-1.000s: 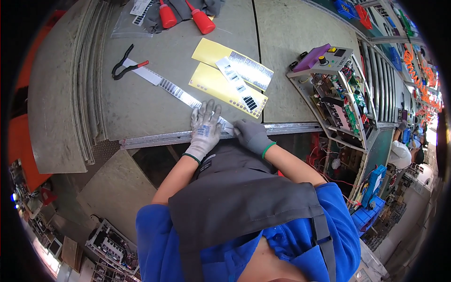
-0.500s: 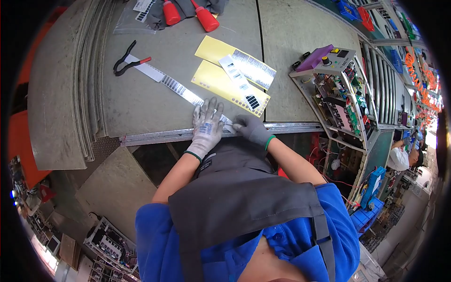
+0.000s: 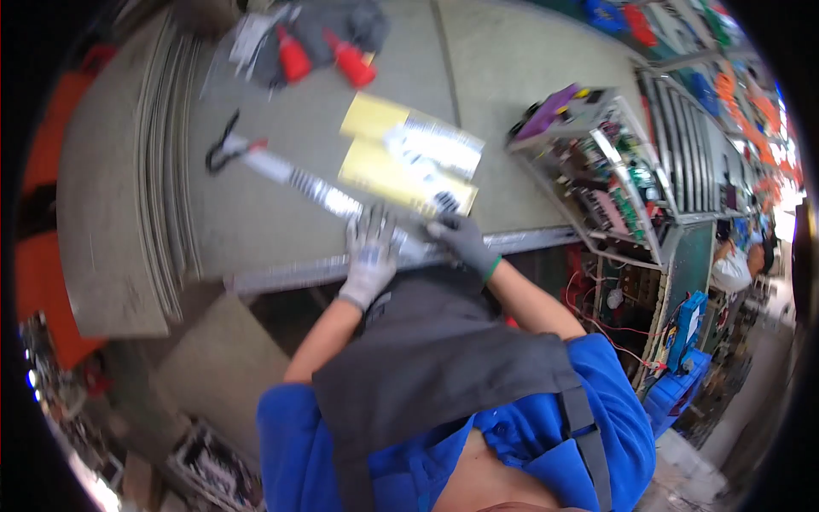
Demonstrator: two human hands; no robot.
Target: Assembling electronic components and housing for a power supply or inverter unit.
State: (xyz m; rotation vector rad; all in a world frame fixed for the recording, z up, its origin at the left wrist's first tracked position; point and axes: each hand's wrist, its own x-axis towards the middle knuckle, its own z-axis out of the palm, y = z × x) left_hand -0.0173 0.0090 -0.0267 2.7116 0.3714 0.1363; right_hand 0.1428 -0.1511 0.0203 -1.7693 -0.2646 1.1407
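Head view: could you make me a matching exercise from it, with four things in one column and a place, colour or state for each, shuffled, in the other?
1. left hand
2. right hand
3. two bottles
4. open-sided machine

A. red, toward the far side of the table
B. in a darker grey glove, by the near end of the label strip
C. with a purple part on top, to the right of the yellow sheets
D. in a pale glove, laid flat with fingers spread

Pairs: 1-D, 2-B, 3-A, 4-C
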